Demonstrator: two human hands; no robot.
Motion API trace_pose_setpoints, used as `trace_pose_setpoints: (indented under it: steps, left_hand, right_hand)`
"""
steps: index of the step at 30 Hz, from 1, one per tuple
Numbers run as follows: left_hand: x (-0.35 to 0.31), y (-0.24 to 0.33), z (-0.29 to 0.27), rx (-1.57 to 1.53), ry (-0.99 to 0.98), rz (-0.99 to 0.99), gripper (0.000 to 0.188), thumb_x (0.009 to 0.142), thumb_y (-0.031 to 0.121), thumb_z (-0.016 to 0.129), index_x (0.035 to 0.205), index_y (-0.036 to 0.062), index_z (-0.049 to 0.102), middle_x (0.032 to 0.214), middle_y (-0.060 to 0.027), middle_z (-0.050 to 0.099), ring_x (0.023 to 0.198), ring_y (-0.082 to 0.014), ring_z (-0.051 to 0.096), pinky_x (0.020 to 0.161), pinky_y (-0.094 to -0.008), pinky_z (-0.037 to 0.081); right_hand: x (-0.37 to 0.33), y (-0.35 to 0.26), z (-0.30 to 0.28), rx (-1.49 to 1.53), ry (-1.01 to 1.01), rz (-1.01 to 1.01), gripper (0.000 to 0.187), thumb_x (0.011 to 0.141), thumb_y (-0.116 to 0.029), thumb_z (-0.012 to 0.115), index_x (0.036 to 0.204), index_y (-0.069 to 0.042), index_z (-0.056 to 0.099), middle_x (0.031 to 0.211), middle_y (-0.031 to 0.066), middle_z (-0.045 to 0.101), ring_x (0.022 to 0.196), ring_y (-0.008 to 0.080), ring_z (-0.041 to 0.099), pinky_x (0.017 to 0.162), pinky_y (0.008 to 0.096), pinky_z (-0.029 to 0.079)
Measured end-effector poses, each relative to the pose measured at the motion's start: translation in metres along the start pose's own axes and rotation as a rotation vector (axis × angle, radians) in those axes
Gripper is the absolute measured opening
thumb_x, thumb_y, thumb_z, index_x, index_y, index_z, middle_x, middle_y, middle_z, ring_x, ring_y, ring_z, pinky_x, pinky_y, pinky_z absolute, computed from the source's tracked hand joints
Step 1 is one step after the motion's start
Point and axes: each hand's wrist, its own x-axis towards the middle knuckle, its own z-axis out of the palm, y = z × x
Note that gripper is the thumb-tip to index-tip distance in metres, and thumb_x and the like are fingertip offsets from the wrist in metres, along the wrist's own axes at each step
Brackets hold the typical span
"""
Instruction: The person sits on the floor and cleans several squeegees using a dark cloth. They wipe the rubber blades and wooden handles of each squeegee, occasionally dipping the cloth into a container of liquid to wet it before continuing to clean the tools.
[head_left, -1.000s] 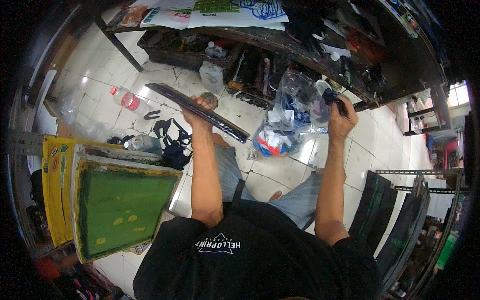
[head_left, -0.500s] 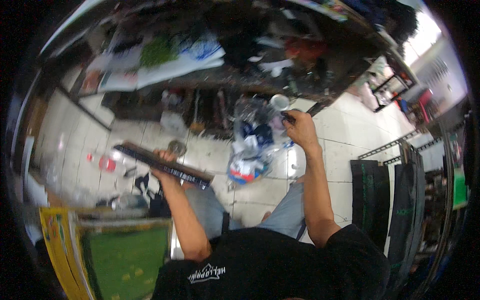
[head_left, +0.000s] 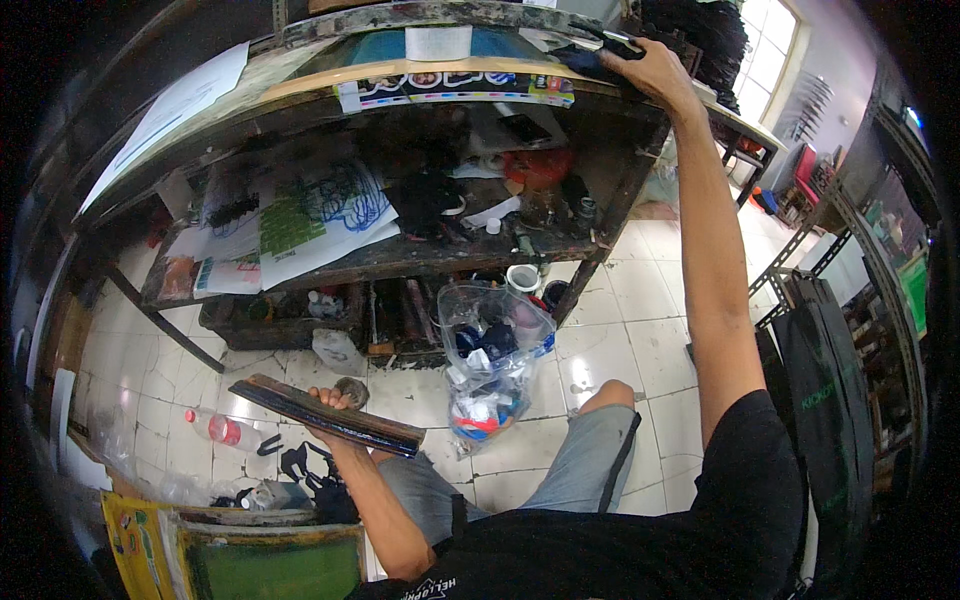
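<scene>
My left hand (head_left: 331,399) is closed around the middle of a long squeegee (head_left: 385,434) with a wooden handle and a dark, wet-looking blade, held level above the floor. My right arm reaches far forward. At the right end of the worktable (head_left: 300,84), my right hand (head_left: 656,75) has its fingers pressed together at a dark bundle (head_left: 580,60), perhaps cloth. Something dark and slim shows by its fingertips, too small to name.
Below the tabletop, a shelf (head_left: 430,245) carries printed sheets (head_left: 325,215) and dark clutter. A clear plastic bag (head_left: 490,375) of rubbish and a white cup (head_left: 522,278) stand on the floor. Green-meshed screen frames (head_left: 270,565) lean at lower left; a bottle (head_left: 222,430) lies nearby.
My right hand has moved up and forward from beside the white cup to the tabletop's right end. My left hand keeps its hold on the squeegee. The view has tilted up, showing more tabletop.
</scene>
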Motion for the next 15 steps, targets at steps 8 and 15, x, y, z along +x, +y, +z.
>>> trace_pose_setpoints:
  steps: [8,15]
  left_hand:
    - [-0.005,0.001,0.001,-0.031,-0.02,0.009,0.028,0.095,0.021,0.044,0.102,-0.0032,0.055,0.084,-0.017,0.057,0.077,-0.0265,0.054,0.068,-0.037,0.048]
    - [0.0,-0.005,-0.005,-0.035,-0.009,0.007,0.028,0.094,0.022,0.046,0.103,-0.0027,0.055,0.082,-0.0159,0.056,0.076,-0.0257,0.054,0.067,-0.0364,0.047]
  right_hand:
    - [0.015,-0.019,0.029,-0.072,0.425,-0.256,0.028,0.081,-0.031,0.063,0.101,-0.014,0.072,0.096,0.0192,0.068,0.092,0.0376,0.064,0.082,0.0463,0.049]
    - [0.047,-0.027,0.044,0.32,0.752,-0.126,0.019,0.08,-0.01,0.066,0.097,0.0,0.067,0.075,0.0155,0.065,0.067,0.0201,0.063,0.064,0.0366,0.05]
